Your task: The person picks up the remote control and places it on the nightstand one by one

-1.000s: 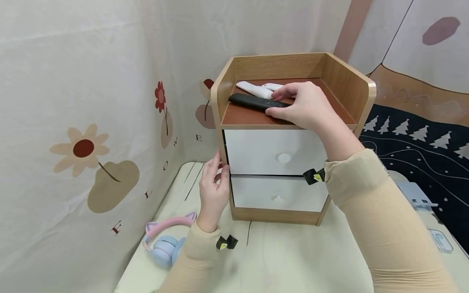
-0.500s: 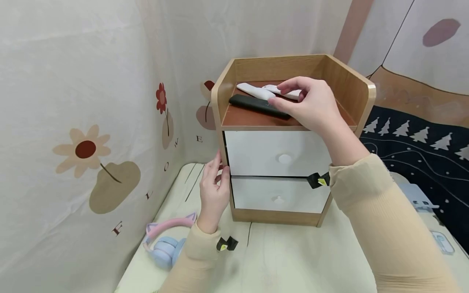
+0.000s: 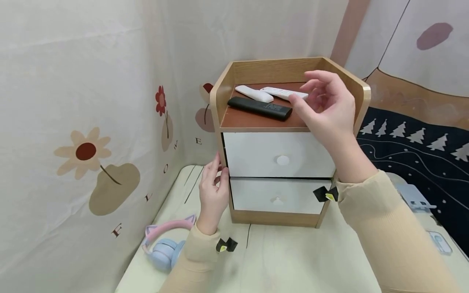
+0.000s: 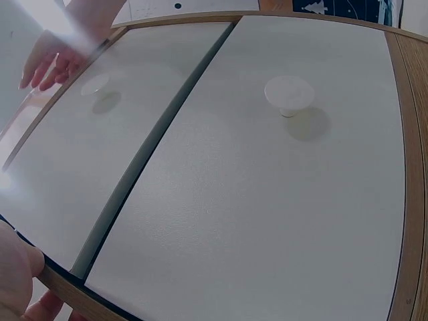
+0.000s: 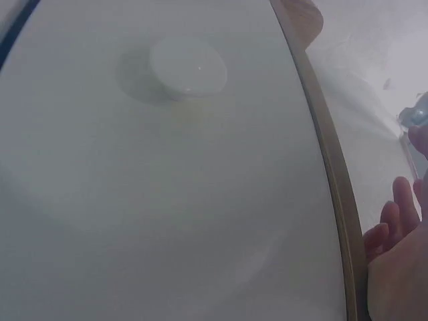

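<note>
Neatly, three remotes lie on top of a two-drawer cabinet (image 3: pixel 275 217), one hand at its side.
The right hand (image 3: pixel 331 114) is empty, fingers loosely bent above the cabinet's right front; the left hand (image 3: pixel 213 195) lays extended fingers against the cabinet's left side, gripping nothing. Toward the front of the cabinet's brown shelf (image 3: pixel 234 121) lies the black remote (image 3: pixel 258 107), with the plain white remote (image 3: pixel 253 93) and the marked white remote (image 3: pixel 283 93) behind. For tidy placing, I'd lift the right thumb clear of the marked one and keep left-hand pressure light, lest the cabinet slide. The remotes look like hard plastic: slim bars, the black one printed near its right end. Wood-grained panels frame smooth white drawer fronts with a round knob (image 3: pixel 282 160) on the upper.
</note>
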A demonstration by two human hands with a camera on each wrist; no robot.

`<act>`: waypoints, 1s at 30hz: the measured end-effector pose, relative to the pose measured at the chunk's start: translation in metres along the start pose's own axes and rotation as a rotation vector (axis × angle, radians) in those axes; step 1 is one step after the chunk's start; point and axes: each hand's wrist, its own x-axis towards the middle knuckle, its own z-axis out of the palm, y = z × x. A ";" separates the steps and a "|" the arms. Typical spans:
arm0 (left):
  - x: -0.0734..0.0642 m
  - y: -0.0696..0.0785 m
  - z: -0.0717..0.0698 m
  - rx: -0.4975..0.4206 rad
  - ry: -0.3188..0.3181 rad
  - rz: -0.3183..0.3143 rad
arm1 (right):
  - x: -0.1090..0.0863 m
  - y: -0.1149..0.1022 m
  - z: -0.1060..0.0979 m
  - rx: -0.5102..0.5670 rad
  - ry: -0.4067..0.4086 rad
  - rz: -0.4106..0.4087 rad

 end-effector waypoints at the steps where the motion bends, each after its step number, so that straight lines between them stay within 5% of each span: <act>1: 0.000 0.000 0.000 -0.001 0.002 0.001 | -0.003 0.001 -0.002 0.014 0.016 -0.015; 19: 0.003 -0.002 -0.005 -0.008 0.024 0.041 | -0.064 0.012 -0.033 0.318 0.244 -0.132; 30: 0.003 -0.005 -0.002 -0.003 0.029 0.055 | -0.108 0.040 -0.059 0.230 0.385 -0.053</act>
